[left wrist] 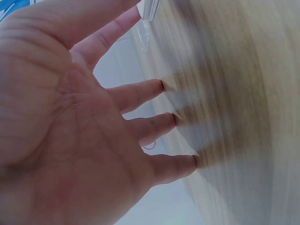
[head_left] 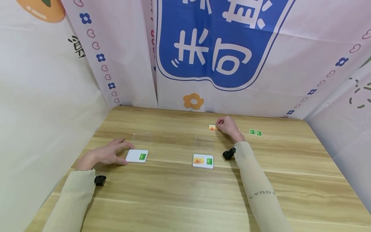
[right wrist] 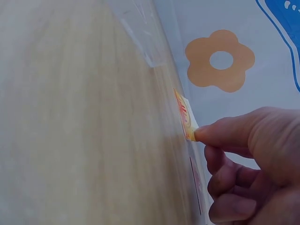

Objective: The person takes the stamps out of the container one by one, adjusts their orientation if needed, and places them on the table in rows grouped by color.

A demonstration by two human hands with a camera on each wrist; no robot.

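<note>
My right hand (head_left: pixel 229 127) pinches a small yellow-orange picture sticker (right wrist: pixel 185 115) between thumb and forefinger at the back of the table. Its other fingers are curled in toward the palm. On the left, my left hand (head_left: pixel 108 153) spreads around the left end of a white card (head_left: pixel 134 156) with a green picture on its right side. Thumb and forefinger are right at that card's edges, and the other fingertips (left wrist: pixel 168 119) rest on the wood. Between the hands lies a second white card (head_left: pixel 203 161), bearing an orange picture and a green one.
Clear plastic pieces (head_left: pixel 204 144) lie just behind each white card, the left one (head_left: pixel 142 138) faint against the wood. Two small green picture pieces (head_left: pixel 255 132) sit right of my right hand. A printed cloth (head_left: pixel 130 58) stands along the table's back edge.
</note>
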